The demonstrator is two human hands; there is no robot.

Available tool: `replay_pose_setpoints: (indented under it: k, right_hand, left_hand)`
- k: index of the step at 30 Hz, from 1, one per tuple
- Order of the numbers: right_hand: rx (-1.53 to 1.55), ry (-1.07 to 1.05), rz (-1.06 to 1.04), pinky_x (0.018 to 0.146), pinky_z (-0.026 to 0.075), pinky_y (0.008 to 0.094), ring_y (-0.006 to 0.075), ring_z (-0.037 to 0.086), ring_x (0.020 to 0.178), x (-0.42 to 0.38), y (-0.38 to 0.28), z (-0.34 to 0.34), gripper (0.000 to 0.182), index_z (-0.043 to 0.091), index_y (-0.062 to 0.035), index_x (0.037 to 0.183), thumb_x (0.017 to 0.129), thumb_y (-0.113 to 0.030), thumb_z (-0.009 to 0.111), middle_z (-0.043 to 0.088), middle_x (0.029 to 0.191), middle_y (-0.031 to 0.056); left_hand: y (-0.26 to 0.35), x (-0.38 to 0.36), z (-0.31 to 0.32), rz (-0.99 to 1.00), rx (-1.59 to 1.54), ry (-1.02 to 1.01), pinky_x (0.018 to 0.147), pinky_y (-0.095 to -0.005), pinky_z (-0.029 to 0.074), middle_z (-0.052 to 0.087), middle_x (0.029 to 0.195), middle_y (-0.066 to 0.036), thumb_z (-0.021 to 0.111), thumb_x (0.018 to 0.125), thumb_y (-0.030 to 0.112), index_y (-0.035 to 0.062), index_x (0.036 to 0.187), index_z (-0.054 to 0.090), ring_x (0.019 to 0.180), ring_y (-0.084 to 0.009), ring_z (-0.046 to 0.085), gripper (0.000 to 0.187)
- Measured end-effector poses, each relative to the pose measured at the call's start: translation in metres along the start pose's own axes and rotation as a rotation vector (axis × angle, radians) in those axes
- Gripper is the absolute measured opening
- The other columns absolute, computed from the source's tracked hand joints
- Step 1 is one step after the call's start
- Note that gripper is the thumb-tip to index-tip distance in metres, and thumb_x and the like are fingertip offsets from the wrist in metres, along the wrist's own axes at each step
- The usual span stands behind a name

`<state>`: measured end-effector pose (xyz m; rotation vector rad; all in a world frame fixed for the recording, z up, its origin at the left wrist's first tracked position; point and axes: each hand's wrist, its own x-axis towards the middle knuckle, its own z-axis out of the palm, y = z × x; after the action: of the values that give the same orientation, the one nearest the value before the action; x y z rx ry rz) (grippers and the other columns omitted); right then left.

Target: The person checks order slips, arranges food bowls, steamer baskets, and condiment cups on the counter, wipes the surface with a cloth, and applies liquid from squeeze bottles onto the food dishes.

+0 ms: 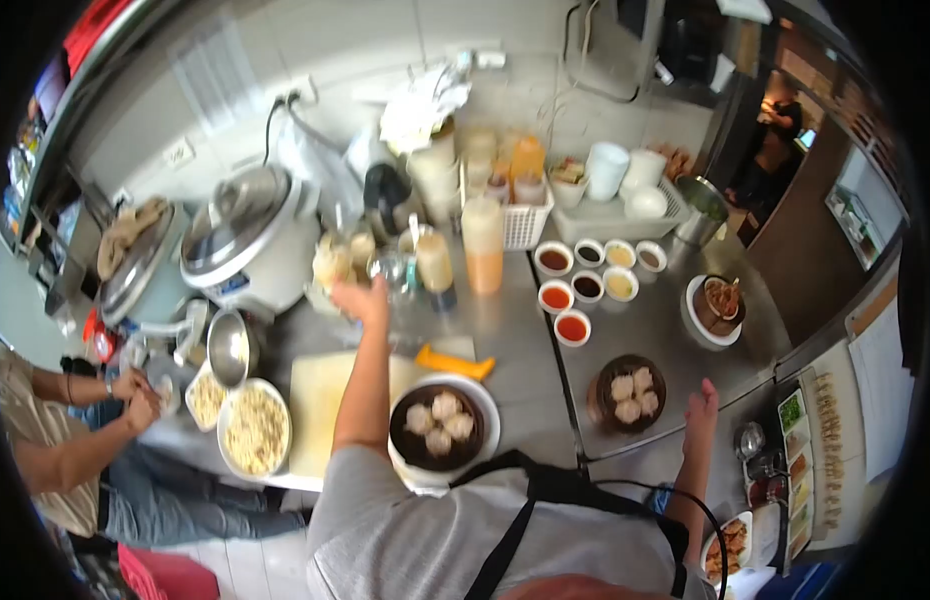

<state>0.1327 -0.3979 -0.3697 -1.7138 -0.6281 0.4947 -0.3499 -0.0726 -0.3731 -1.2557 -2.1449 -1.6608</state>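
Note:
My left hand [362,298] reaches across the counter, fingers stretched out and apart, right at a jar with a pale, crumpled top [333,262]. Close to it stand a glass container [388,272] and a squeeze bottle with a pale sauce [434,262]. Over the counter's right edge, my right hand [701,405] is raised with its fingers extended and nothing in them. The nearest thing to it is a dark round steamer [598,408] holding several dumplings [635,385]. Another dumpling steamer [403,440] sits on a white plate [494,410] before my body.
Several small sauce cups [572,327] stand mid-counter. A yellow-orange tool [455,362] lies by the cutting board [315,400]. At left, a co-worker's hands [138,400] are near a bowl of pale shreds [223,440]. A rice cooker [247,255] stands behind.

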Motion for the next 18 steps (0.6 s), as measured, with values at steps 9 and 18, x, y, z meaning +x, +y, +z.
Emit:
replay_pose_setpoints:
  k: [9,18]
  right_hand:
    - [0.005,-0.025,-0.12,0.077,0.037,0.0235,0.0128,0.046,0.088,-0.01,-0.022,0.02,0.039,0.041,-0.001,0.112,0.073,-0.004,0.047,0.044,0.106,0.0088]
    - [-0.115,-0.084,-0.468,0.067,0.041,0.0225,0.0125,0.047,0.075,-0.016,-0.054,0.025,0.035,0.045,-0.0033,0.105,0.071,-0.003,0.05,0.041,0.104,0.0084]
  left_hand:
    - [-0.034,0.054,-0.003,-0.159,-0.236,-0.12,0.083,-0.0348,0.037,0.049,0.102,-0.016,0.072,0.054,0.021,-0.001,0.113,0.034,0.094,-0.028,0.049,0.073]
    - [0.008,0.064,-0.087,-0.023,-0.395,-0.086,0.081,-0.0315,0.038,0.049,0.101,-0.014,0.071,0.058,0.016,-0.0017,0.109,0.037,0.092,-0.0233,0.05,0.065]
